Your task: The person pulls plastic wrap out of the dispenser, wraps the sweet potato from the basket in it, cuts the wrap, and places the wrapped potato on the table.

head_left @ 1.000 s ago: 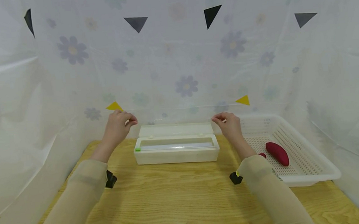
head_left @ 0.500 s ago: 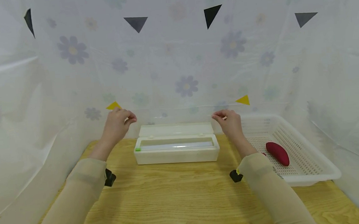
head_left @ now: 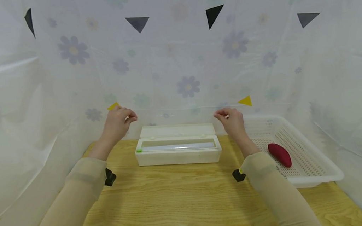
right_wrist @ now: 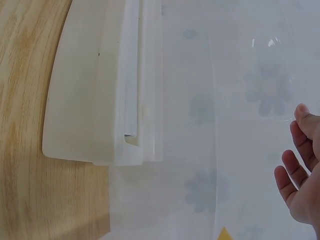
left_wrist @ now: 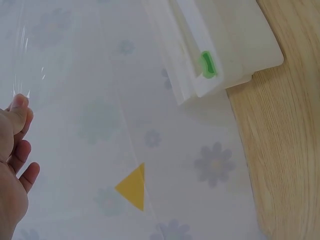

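A white cling film dispenser (head_left: 179, 158) stands at the back of the table in the head view, its lid (head_left: 177, 130) tipped back. A green slider (left_wrist: 208, 65) sits at its left end. Above and left of it, my left hand (head_left: 118, 124) pinches clear cling film (left_wrist: 22, 47) between thumb and forefinger. My right hand (head_left: 234, 122) pinches the film's other side, above and right of the dispenser. The film is nearly invisible; glints show it in both wrist views. Its lower edge cannot be made out.
A white perforated basket (head_left: 317, 179) stands at the right, partly behind the right forearm, with a dark red curved object (head_left: 279, 155) inside. Wood tabletop (head_left: 175, 198) lies in front of the dispenser. Flowered sheeting (head_left: 176, 56) hangs close behind.
Both hands have risen slightly and moved a little farther apart, still pinching the film. The dispenser has stayed put. A second red piece in the basket is now hidden by the right arm.
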The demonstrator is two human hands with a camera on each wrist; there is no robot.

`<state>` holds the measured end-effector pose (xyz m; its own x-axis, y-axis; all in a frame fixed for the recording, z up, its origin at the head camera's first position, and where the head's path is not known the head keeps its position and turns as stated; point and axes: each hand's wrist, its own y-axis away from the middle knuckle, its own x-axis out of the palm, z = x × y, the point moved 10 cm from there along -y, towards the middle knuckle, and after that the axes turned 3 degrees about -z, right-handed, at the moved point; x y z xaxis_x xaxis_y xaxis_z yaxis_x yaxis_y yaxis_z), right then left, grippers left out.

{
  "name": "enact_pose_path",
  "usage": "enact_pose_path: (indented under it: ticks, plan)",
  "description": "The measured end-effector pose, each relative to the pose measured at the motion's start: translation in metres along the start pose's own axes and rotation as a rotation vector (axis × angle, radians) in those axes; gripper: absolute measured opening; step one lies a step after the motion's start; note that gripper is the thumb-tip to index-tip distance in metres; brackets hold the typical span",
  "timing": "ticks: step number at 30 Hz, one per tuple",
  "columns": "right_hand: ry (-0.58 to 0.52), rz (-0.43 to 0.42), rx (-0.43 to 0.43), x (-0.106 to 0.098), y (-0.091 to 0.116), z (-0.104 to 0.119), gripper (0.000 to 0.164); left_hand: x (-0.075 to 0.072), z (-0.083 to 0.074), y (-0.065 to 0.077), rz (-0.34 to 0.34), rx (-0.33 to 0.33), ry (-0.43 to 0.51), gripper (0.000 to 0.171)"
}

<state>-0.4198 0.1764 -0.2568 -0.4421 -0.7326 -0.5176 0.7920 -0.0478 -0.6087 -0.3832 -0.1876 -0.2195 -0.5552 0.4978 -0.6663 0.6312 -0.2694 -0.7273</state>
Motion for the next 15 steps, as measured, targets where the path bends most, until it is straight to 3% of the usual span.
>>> enact_pose_path:
  ticks: [15]
  plan:
    - [-0.002, -0.012, -0.041, -0.0071, -0.0081, 0.0097, 0.021, -0.0058, -0.0005, -0.0058, -0.036, 0.026, 0.011, 0.008]
